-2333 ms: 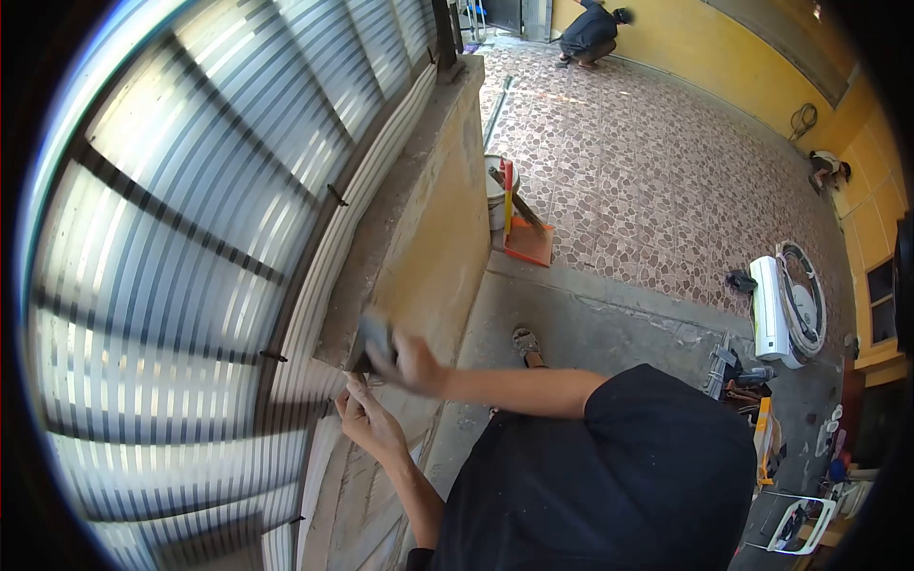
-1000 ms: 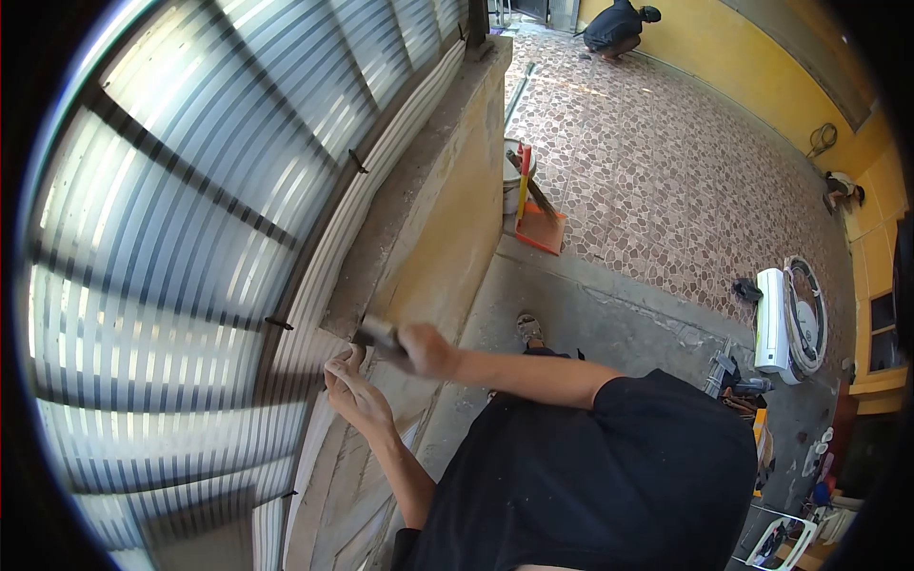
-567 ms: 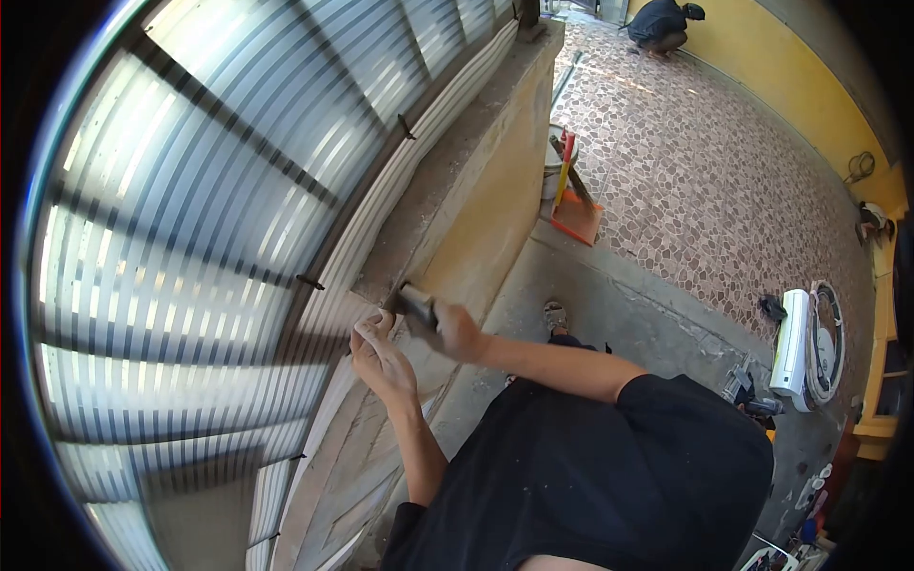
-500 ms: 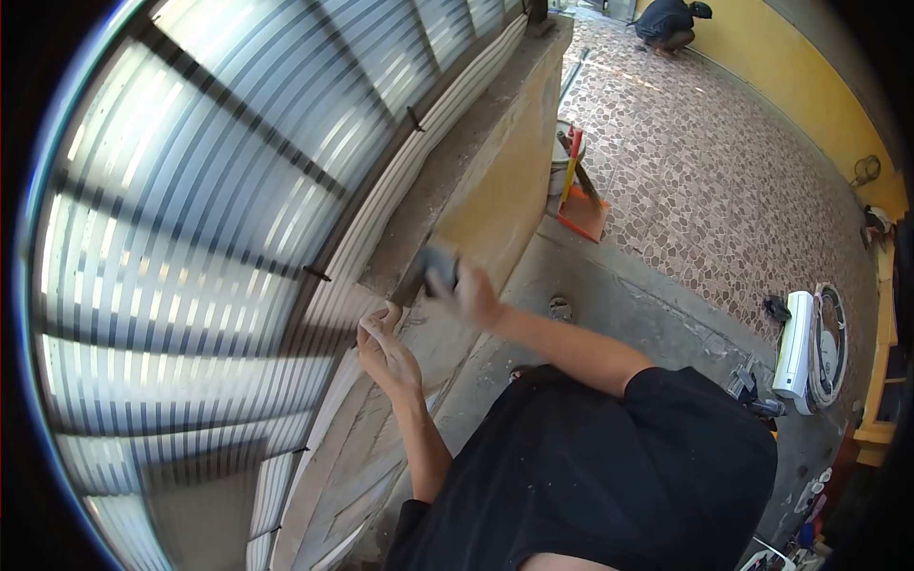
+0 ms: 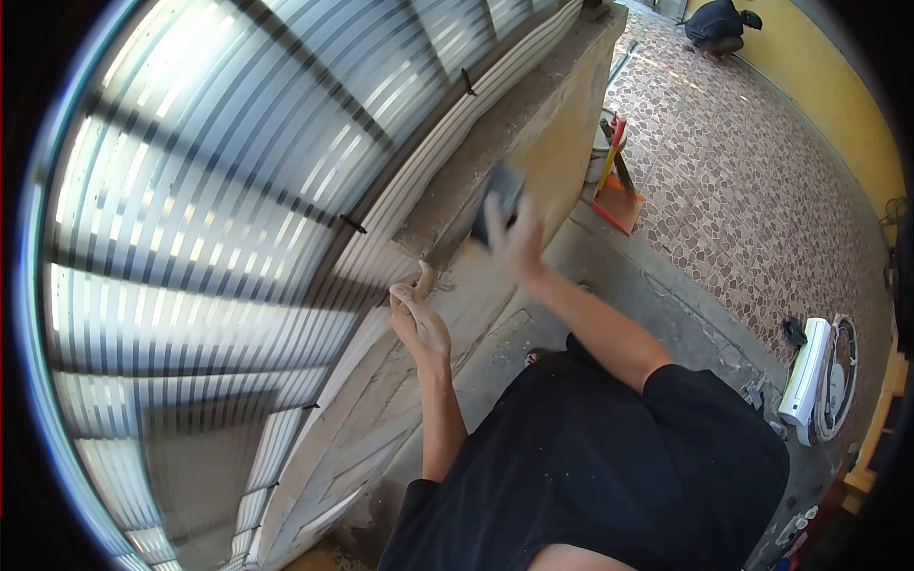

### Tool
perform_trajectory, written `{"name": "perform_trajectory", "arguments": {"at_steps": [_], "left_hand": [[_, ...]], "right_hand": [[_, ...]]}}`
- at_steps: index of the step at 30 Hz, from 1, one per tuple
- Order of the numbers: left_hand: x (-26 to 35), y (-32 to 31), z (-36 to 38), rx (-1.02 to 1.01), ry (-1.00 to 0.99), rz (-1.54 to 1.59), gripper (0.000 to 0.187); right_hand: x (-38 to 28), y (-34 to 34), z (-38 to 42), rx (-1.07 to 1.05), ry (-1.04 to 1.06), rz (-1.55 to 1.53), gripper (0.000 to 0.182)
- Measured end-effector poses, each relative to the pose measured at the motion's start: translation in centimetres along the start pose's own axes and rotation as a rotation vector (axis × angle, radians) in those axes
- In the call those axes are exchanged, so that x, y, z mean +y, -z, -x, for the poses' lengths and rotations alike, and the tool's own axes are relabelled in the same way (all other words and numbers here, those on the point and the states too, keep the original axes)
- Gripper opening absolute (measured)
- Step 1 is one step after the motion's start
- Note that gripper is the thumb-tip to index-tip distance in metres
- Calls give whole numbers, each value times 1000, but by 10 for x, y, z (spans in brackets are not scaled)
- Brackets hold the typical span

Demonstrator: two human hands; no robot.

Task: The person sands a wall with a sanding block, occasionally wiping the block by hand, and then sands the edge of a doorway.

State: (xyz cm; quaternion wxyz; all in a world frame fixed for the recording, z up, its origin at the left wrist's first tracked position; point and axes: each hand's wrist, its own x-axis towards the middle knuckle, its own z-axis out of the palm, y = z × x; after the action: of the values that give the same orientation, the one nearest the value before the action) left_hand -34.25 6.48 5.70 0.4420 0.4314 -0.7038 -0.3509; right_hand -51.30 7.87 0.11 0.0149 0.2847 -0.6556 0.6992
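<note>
Dark tool (image 5: 497,203) is held by the right hand (image 5: 520,242), fingers extended; left hand (image 5: 420,325) raised, grip unclear.

Light glows through ribbed panels (image 5: 219,181) opposite a yellow wall (image 5: 819,67) and patterned floor (image 5: 714,152).

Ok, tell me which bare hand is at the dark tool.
The right hand, blurred, its fingers over the dark tool; the left hand is apart from it, by the low wall's near corner.

A dark, blurred tool (image 5: 497,205) slants near the wall (image 5: 565,143).
</note>
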Motion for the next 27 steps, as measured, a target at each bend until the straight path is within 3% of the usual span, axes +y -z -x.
{"name": "perform_trajectory", "arguments": {"at_steps": [4, 6, 7, 9, 10, 12, 15, 19, 21, 23, 25, 27], "left_hand": [[2, 0, 2, 3, -9, -66, 73], [1, -3, 1, 11, 5, -38, 75], [-1, -3, 3, 8, 8, -41, 75], [-6, 0, -1, 15, 4, -25, 78], [-5, 1, -5, 17, -1, -28, 78], [-3, 4, -1, -25, -17, -58, 81], [3, 5, -2, -46, 13, -62, 84], [-5, 10, -5, -69, -37, -87, 87], [-6, 13, -7, -78, 51, 33, 89], [-8, 14, -6, -82, 44, 17, 90], [-6, 14, -8, -79, 12, -3, 91], [-4, 11, -6, -91, 30, -17, 92]], "right_hand": [[-2, -4, -12, 118, -40, 35, 31], [0, -14, 51, -108, 115, 37, 29], [4, -13, 65, -109, 109, 38, 29], [8, -19, 80, -254, 338, -65, 29], [-1, -18, 59, -251, 340, -71, 29], [-29, -4, 4, -24, 123, 5, 28], [-33, -8, 9, -41, 127, 6, 26], [-14, -22, 79, -195, 463, -138, 25], [-11, -11, 52, -274, 429, -43, 25], [-31, -4, 7, -126, 216, 73, 22], [-32, -7, 16, -106, 222, 93, 27], [-15, -13, 59, -200, 416, 41, 28]]}}
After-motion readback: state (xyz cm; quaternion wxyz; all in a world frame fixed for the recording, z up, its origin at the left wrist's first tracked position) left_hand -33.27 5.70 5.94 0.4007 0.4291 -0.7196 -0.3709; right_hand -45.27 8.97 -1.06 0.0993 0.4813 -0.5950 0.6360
